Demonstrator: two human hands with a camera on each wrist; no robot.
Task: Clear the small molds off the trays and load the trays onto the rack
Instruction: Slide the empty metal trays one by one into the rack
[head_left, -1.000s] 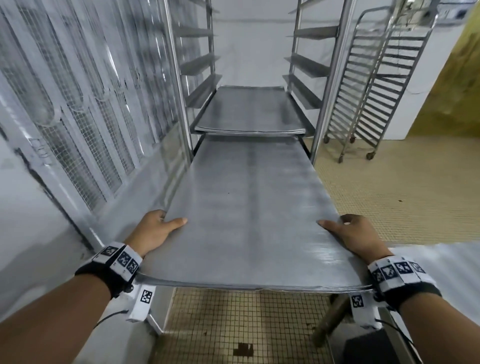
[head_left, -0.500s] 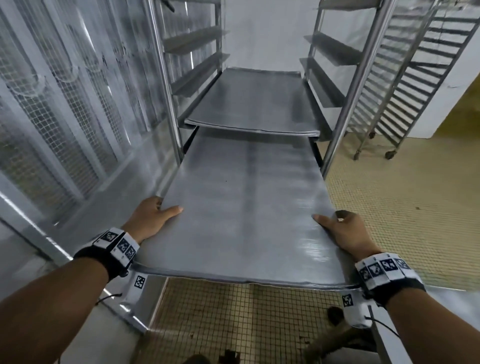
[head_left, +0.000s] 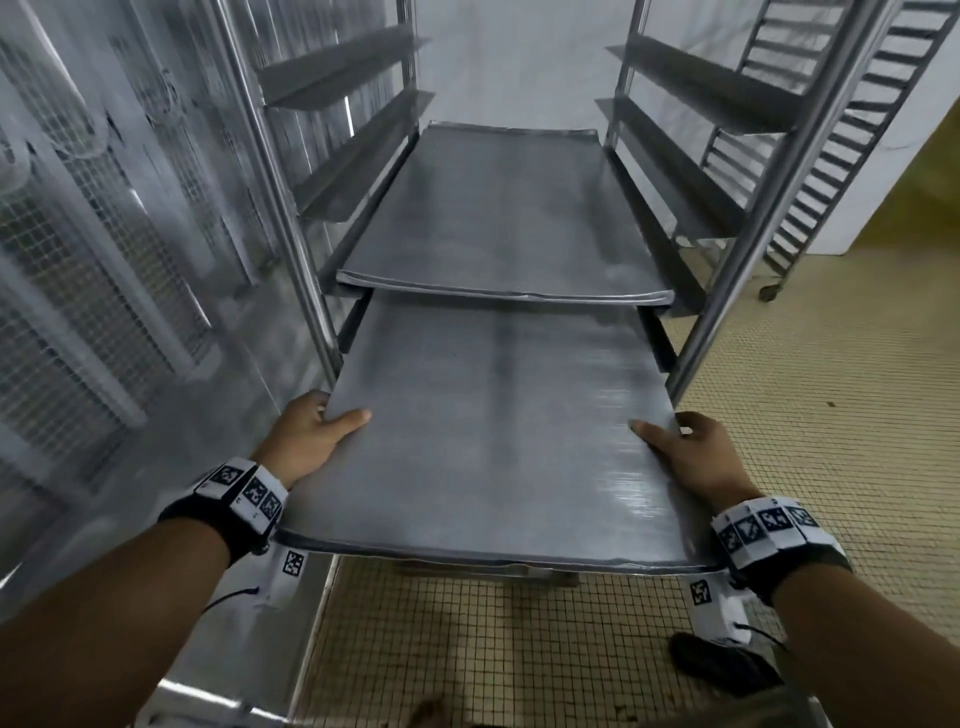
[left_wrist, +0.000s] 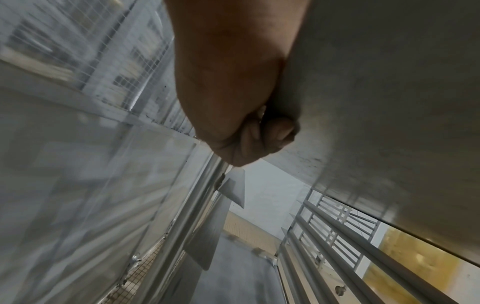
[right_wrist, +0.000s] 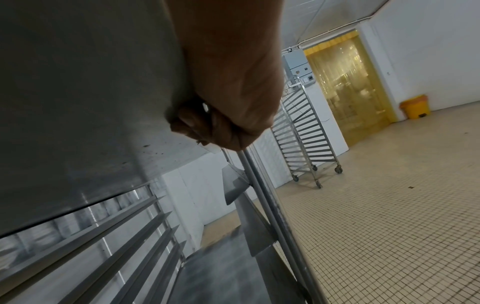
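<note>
A large flat grey metal tray (head_left: 493, 431) is held level between my hands, its far end inside the steel rack (head_left: 722, 291), one level below another tray (head_left: 498, 218) that lies on the rack's rails. My left hand (head_left: 311, 436) grips the tray's left edge, thumb on top and fingers curled beneath, as the left wrist view shows at the fingers (left_wrist: 270, 131). My right hand (head_left: 691, 457) grips the right edge the same way, its fingers (right_wrist: 197, 123) curled under the tray's underside (right_wrist: 91, 102). No small molds are in view.
A wire-mesh panel wall (head_left: 104, 260) runs close along the left. A second, bare wheeled rack (head_left: 831, 156) stands behind to the right, near a yellow strip-curtain doorway (right_wrist: 345, 82) and a yellow bin (right_wrist: 415, 107). The floor (head_left: 831, 415) is tan tile.
Both hands have pushed the tray forward, and more of it now lies inside the rack under the upper tray. The view has closed in on the rack.
</note>
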